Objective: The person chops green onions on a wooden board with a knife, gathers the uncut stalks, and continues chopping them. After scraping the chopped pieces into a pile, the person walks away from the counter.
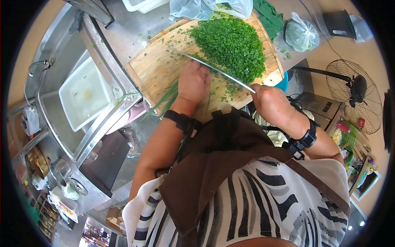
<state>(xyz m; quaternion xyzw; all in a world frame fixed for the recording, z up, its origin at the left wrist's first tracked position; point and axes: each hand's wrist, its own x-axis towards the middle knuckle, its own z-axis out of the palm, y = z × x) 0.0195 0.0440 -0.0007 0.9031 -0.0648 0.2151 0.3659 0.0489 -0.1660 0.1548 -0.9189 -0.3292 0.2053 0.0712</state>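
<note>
A round wooden cutting board (156, 66) lies on the steel counter. A big heap of chopped green onions (230, 43) covers its far right part. My left hand (192, 81) presses down on a bunch of long green onion stalks (166, 99) that stick out over the board's near edge. My right hand (267, 101) grips the handle of a long knife (216, 71), whose blade lies across the stalks just beyond my left fingers.
A steel sink (53, 119) with a white tray (84, 92) sits to the left. Plastic bags (302, 35), a green cloth (269, 16) and a white tub (142, 4) line the counter's far side. A floor fan (356, 92) stands at the right.
</note>
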